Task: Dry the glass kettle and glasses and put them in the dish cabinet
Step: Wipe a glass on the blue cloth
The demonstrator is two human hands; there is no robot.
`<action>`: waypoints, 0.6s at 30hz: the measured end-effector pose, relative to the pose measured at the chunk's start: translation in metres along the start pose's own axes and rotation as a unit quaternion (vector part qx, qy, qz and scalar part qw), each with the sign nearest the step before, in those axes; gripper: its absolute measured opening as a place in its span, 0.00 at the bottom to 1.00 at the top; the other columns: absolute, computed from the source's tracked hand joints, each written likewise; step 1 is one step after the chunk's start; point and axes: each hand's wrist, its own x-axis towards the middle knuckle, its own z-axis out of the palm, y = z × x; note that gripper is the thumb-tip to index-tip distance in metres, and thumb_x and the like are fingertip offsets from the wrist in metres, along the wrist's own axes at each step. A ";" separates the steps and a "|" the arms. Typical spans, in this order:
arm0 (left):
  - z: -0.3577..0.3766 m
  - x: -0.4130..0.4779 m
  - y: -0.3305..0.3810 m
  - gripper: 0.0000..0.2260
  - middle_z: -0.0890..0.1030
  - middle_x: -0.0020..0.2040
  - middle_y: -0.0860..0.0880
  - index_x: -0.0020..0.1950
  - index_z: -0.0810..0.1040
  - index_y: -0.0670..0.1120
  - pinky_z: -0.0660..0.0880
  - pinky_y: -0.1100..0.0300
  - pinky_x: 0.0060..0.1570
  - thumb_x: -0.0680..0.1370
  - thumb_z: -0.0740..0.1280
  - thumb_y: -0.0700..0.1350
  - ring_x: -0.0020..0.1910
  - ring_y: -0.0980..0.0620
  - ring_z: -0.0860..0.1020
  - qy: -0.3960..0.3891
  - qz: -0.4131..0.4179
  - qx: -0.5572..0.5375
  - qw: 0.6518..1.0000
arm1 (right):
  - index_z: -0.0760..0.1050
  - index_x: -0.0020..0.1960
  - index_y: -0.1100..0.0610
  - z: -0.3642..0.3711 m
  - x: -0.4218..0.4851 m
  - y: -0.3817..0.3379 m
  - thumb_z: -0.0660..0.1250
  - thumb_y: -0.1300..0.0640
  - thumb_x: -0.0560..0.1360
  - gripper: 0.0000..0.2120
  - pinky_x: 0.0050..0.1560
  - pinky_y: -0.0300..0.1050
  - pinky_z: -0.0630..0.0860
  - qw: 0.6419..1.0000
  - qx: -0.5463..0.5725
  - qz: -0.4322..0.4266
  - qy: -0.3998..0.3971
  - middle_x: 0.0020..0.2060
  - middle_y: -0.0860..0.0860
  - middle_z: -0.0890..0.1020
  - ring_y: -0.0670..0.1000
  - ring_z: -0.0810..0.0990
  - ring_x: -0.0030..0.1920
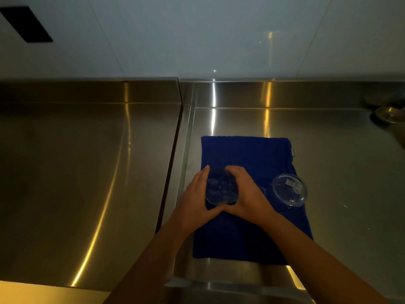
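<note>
Round clear glass (221,187), soft blue towel (241,154)

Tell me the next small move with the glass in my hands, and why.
Probably turn the glass against the blue towel to blot it: the left hand and right hand cup it there, and the second glass waits alongside.

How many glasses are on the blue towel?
2. One drinking glass is gripped between the left hand and right hand on the blue towel; the labelled glass stands to its right. None seems hidden.
</note>
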 end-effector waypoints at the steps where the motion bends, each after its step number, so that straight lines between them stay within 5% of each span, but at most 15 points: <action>1: -0.001 0.001 0.000 0.43 0.63 0.71 0.50 0.75 0.54 0.44 0.63 0.68 0.66 0.68 0.75 0.52 0.68 0.60 0.65 0.001 -0.015 -0.019 1.000 | 0.61 0.64 0.45 -0.004 0.000 -0.003 0.78 0.51 0.63 0.36 0.60 0.35 0.68 0.999 0.040 0.013 0.005 0.59 0.47 0.70 0.44 0.71 0.58; 3: -0.001 0.001 -0.001 0.44 0.62 0.71 0.51 0.75 0.53 0.44 0.62 0.71 0.65 0.67 0.76 0.49 0.67 0.61 0.64 -0.009 -0.023 -0.012 1.000 | 0.60 0.58 0.40 -0.012 -0.002 -0.005 0.78 0.54 0.63 0.34 0.54 0.28 0.69 0.996 0.078 0.043 0.017 0.56 0.45 0.71 0.41 0.72 0.55; 6: 0.002 0.002 -0.001 0.43 0.60 0.73 0.49 0.75 0.54 0.45 0.61 0.64 0.68 0.68 0.76 0.46 0.70 0.56 0.62 -0.002 -0.020 0.001 1.000 | 0.59 0.60 0.42 -0.015 -0.005 -0.004 0.77 0.55 0.64 0.34 0.54 0.28 0.69 0.995 0.079 0.060 0.017 0.57 0.46 0.71 0.43 0.73 0.56; 11: 0.010 0.002 0.009 0.40 0.62 0.68 0.55 0.72 0.54 0.48 0.58 0.79 0.61 0.68 0.75 0.46 0.66 0.63 0.63 0.026 0.010 -0.011 1.000 | 0.49 0.70 0.46 -0.017 -0.012 0.005 0.77 0.52 0.65 0.46 0.61 0.29 0.63 0.991 0.090 0.095 -0.018 0.64 0.43 0.63 0.40 0.65 0.64; 18: 0.031 0.001 0.011 0.36 0.67 0.65 0.61 0.67 0.57 0.59 0.66 0.65 0.66 0.69 0.74 0.39 0.64 0.67 0.68 -0.008 -0.084 -0.180 0.980 | 0.57 0.70 0.50 -0.018 -0.025 0.014 0.79 0.56 0.61 0.45 0.58 0.26 0.67 0.968 0.187 0.163 0.035 0.67 0.47 0.66 0.39 0.68 0.64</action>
